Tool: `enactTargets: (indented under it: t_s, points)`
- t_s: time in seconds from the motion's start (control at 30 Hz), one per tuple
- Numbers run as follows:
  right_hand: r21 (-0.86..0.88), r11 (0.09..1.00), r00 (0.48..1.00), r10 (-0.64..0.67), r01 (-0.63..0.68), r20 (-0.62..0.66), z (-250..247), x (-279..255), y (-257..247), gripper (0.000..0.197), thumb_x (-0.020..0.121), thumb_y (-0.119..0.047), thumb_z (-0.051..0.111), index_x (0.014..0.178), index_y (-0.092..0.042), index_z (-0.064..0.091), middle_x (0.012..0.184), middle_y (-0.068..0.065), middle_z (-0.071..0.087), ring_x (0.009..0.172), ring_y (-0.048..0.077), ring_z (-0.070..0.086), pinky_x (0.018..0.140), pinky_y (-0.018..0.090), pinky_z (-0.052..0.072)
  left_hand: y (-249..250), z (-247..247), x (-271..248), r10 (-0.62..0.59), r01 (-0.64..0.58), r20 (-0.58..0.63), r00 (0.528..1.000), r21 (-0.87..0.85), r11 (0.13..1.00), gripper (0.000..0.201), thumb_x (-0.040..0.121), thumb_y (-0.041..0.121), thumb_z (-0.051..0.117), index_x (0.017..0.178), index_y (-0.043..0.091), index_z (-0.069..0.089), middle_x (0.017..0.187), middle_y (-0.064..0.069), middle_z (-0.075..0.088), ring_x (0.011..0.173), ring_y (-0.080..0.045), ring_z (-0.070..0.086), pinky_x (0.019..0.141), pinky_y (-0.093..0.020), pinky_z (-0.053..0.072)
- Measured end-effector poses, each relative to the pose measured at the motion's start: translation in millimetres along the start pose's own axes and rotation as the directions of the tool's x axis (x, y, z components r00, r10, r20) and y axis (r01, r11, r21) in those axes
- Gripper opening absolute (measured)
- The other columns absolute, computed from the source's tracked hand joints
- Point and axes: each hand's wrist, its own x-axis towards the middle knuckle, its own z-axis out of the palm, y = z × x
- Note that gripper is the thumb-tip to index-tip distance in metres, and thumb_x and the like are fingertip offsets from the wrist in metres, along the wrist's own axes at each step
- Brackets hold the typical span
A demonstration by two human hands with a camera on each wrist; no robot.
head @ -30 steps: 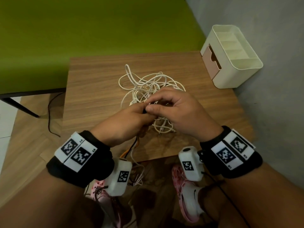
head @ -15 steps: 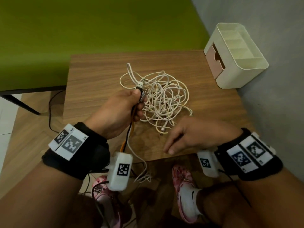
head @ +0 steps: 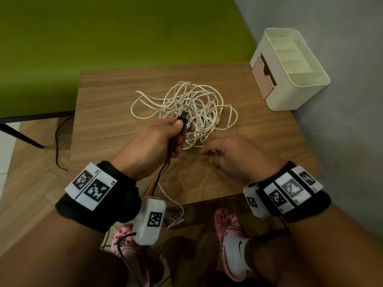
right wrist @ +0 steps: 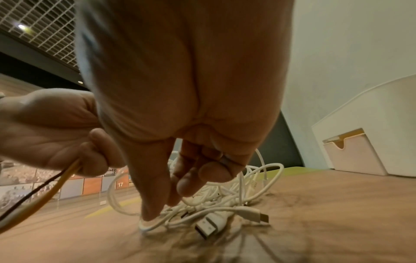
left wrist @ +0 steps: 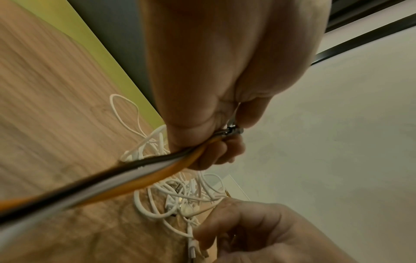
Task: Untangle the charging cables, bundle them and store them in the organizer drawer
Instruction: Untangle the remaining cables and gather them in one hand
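**Right hand back at the pile, left hand keeping the sorted ends**

The left hand [head: 154, 141] stays curled tight round a small sheaf of freed cables [left wrist: 126, 175] — a black one, an orange one and a pale one — with their plug ends [head: 184, 117] sticking up past the knuckles; the loose lengths trail back under the wrist and off the near edge of the surface [head: 107, 112]. The right hand [head: 232, 154], which half a second ago lay flat and apart from the heap, has come back in toward it; its fingers [right wrist: 155, 201] now point down, loosely curved and spread, the tips touching the nearest white loops; whether one strand is already pinched I cannot tell, since the head view is blurred there and the wrist view shows contact only.

The white tangle [head: 192, 108] sits just beyond both sets of fingers, still knotted, with two white plugs [right wrist: 209, 227] lying at its near rim beside the right fingertips; the organizer [head: 298, 79] stands well off to the far right of the right hand, its pink drawer [head: 264, 77] apparently a little open.

My reading: one more end is being hunted out to add to the held sheaf; untangling is early, and bundling and storing are not yet begun.
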Motion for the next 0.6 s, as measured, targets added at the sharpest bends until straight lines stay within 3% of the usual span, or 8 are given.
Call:
enactTargets:
  t_s: [0.07, 0.13, 0.17, 0.27, 0.37, 0.5, 0.6]
  points:
    - [-0.017, 1.000, 1.000, -0.004, 0.004, -0.013, -0.1, -0.2, 2.0, 0.023, 0.088, -0.017, 0.071, 0.109, -0.024, 0.075, 0.109, -0.010, 0.062, 0.103, 0.011, 0.054, 0.088, 0.029, 0.048, 0.2, 0.1, 0.9, -0.007, 0.007, -0.004, 1.000, -0.014, 1.000, 0.031, 0.105, 0.016, 0.035, 0.108, 0.001, 0.061, 0.065, 0.000, 0.042, 0.056, -0.011, 0.040, 0.054, -0.021, 0.032]
    - [0.008, 0.998, 0.998, 0.068, -0.068, -0.009, -10.0, -1.1, 3.7, 0.018, 0.087, -0.017, 0.071, 0.103, -0.024, 0.075, 0.104, -0.012, 0.062, 0.098, 0.006, 0.055, 0.082, 0.014, 0.044, -0.3, -1.1, 1.6, -0.008, 0.008, -0.004, 1.000, -0.009, 1.000, 0.032, 0.105, 0.017, 0.035, 0.106, 0.002, 0.063, 0.065, 0.001, 0.042, 0.056, -0.011, 0.040, 0.054, -0.022, 0.032]
    - [0.026, 0.990, 0.990, 0.140, -0.140, 0.001, -17.7, -2.3, 3.5, 0.014, 0.087, -0.019, 0.072, 0.100, -0.024, 0.075, 0.101, -0.014, 0.062, 0.095, 0.005, 0.055, 0.081, 0.013, 0.044, -0.5, -1.9, 1.7, -0.006, 0.006, -0.004, 1.000, -0.008, 1.000, 0.032, 0.105, 0.017, 0.035, 0.105, 0.003, 0.063, 0.065, 0.001, 0.042, 0.057, -0.011, 0.040, 0.055, -0.022, 0.032]
    - [0.092, 0.925, 0.929, 0.371, -0.370, 0.006, -31.1, -3.6, 9.8, 0.009, 0.085, -0.033, 0.075, 0.092, -0.028, 0.073, 0.091, -0.013, 0.066, 0.087, 0.006, 0.061, 0.080, 0.030, 0.052, -0.6, -3.9, 0.8, 0.001, -0.001, -0.007, 1.000, -0.010, 1.000, 0.032, 0.105, 0.017, 0.035, 0.103, 0.004, 0.064, 0.065, 0.001, 0.041, 0.057, -0.011, 0.038, 0.056, -0.023, 0.031]
    - [0.046, 0.870, 0.871, 0.490, -0.491, 0.029, -20.9, 1.7, 13.2, 0.024, 0.078, -0.049, 0.076, 0.089, -0.029, 0.070, 0.087, -0.010, 0.066, 0.082, 0.009, 0.061, 0.080, 0.038, 0.054, -0.7, -4.3, 1.4, 0.009, -0.009, -0.002, 1.000, -0.016, 1.000, 0.031, 0.105, 0.016, 0.035, 0.103, 0.003, 0.063, 0.065, 0.000, 0.041, 0.057, -0.011, 0.038, 0.054, -0.021, 0.032]
    - [-0.033, 0.859, 0.859, 0.511, -0.511, 0.008, 1.3, 10.1, 7.8, 0.039, 0.074, -0.057, 0.076, 0.090, -0.025, 0.063, 0.093, -0.008, 0.059, 0.088, 0.012, 0.055, 0.079, 0.034, 0.050, -0.7, -3.6, 2.1, 0.014, -0.014, 0.002, 1.000, -0.024, 1.000, 0.030, 0.104, 0.017, 0.036, 0.103, 0.004, 0.063, 0.065, 0.000, 0.042, 0.057, -0.010, 0.039, 0.053, -0.020, 0.033]
    - [-0.059, 0.881, 0.883, 0.468, -0.470, -0.044, 6.2, 12.3, 10.4, 0.029, 0.085, -0.048, 0.070, 0.095, -0.022, 0.066, 0.100, -0.003, 0.061, 0.097, 0.016, 0.054, 0.084, 0.036, 0.048, -0.9, -4.2, 1.4, 0.026, -0.026, 0.006, 1.000, -0.028, 0.999, 0.031, 0.104, 0.016, 0.035, 0.103, 0.004, 0.063, 0.067, -0.001, 0.040, 0.057, -0.010, 0.038, 0.055, -0.022, 0.031]
